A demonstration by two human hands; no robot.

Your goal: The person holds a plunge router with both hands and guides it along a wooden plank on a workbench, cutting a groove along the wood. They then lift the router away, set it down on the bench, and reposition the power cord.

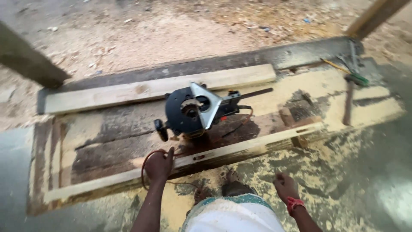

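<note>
Sawdust-coated workbench; left hand grips orange cord beside black router.

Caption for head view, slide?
Left hand on a plank beside an upturned router, right hand free.

Colours noted, workbench seen from above.
Router: black body, grey metal triangular base plate, black knob at its left. Cord: reddish-orange, looping by the left hand. Far plank: pale yellow-tan wood. Near rail: pale wood with dark slots. Bench top: dark brown, streaked with yellow sawdust. Right hand: red band at the wrist. Garment: white with a teal patterned edge. Hammer: brown handle beside a green-gripped tool.
</note>
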